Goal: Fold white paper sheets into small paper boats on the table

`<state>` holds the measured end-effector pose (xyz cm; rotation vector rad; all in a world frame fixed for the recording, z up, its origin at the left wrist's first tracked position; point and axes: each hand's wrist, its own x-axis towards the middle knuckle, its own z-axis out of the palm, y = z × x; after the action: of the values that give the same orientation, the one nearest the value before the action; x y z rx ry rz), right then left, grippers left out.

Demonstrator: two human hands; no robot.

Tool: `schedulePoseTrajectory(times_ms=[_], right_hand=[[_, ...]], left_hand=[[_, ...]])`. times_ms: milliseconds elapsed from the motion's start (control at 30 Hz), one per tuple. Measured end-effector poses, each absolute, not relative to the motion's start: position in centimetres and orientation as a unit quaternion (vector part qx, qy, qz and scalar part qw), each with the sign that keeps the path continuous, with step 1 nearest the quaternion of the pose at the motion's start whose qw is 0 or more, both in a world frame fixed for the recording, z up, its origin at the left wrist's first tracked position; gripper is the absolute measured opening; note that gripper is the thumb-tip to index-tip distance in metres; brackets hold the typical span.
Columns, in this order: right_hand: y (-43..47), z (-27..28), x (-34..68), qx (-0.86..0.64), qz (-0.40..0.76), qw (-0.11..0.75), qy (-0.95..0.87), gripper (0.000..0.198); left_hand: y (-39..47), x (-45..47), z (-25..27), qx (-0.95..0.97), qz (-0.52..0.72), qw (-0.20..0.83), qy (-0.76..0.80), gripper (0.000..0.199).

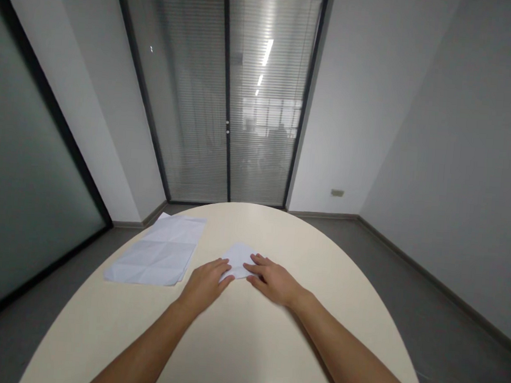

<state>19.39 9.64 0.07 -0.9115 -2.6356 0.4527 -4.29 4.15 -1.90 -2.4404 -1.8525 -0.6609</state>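
White folded paper [238,256] and white creased sheets [158,252] on a cream table [243,344]

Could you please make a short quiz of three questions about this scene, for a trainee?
1. True or false: both hands press on the small folded paper.
2. The stack of creased sheets lies on which side of the left hand? A) its left B) its right C) under it
3. What shape is the table?

Key: 1. True; the right hand rests on it too. 2. A. 3. Rounded.
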Motion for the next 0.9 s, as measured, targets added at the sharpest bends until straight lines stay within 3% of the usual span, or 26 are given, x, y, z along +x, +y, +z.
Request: schedulePoseTrajectory(times_ms=[500, 900], right_hand=[[10.63, -0.36, 20.06, -0.322, 0.105, 0.225, -0.914, 0.038], [10.56, 0.26, 20.32, -0.372, 0.117, 0.230, -0.892, 0.058]], left_hand=[[3.92, -4.22, -1.69, -0.782, -0.238, 0.023, -0.575, 0.019], [4.07, -4.46, -1.88, -0.780, -0.227, 0.024, -0.583, 0.019]])
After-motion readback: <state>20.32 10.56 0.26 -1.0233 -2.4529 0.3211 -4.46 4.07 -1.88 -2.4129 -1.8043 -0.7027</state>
